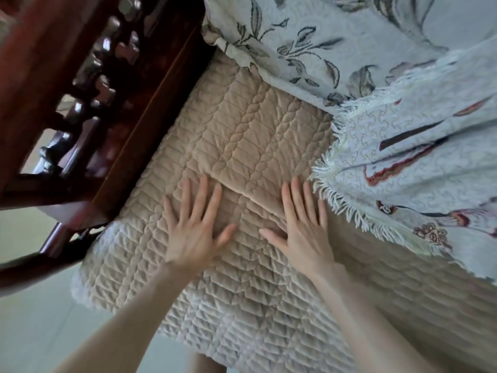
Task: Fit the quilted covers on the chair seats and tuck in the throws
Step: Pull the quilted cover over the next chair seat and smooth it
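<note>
One carved chair arm borders the seat's left edge. The quilted cover lies over the seat, hanging past its front edge. Your left hand presses flat on it near the front, fingers straight and spread. Your right hand lies flat beside it, fingers straight, slightly spread, just beside the fringed throw on the right edge.
</note>
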`<state>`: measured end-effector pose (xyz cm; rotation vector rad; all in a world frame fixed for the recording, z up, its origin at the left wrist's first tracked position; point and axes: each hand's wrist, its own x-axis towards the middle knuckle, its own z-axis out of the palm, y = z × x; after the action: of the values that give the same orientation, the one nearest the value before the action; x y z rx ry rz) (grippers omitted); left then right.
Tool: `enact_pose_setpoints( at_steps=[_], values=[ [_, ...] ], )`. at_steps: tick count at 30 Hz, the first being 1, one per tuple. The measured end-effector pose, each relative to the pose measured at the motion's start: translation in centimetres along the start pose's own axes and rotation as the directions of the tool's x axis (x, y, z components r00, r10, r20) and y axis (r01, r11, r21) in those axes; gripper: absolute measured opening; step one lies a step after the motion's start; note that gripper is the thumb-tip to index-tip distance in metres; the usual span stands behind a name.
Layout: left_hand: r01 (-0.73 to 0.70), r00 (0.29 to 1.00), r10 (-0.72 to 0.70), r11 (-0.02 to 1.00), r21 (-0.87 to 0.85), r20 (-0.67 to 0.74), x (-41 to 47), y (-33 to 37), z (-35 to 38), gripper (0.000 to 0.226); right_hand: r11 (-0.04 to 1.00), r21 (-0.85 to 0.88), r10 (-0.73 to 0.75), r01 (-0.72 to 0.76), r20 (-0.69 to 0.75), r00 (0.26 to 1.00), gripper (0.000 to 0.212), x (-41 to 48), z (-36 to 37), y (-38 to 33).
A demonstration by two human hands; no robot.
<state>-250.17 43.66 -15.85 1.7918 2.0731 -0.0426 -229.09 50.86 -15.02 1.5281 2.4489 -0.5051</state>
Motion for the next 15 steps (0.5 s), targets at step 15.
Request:
enact_pose_setpoints(
  at_steps=[15],
  values=[
    [-0.242,0.945,0.240,0.970,0.021,-0.221,-7.0,3.0,4.8,0.027,0.998,0.039,0.048,-0.044,-0.124,0.991,0.066,-9.2,3.9,-0.1]
  ],
)
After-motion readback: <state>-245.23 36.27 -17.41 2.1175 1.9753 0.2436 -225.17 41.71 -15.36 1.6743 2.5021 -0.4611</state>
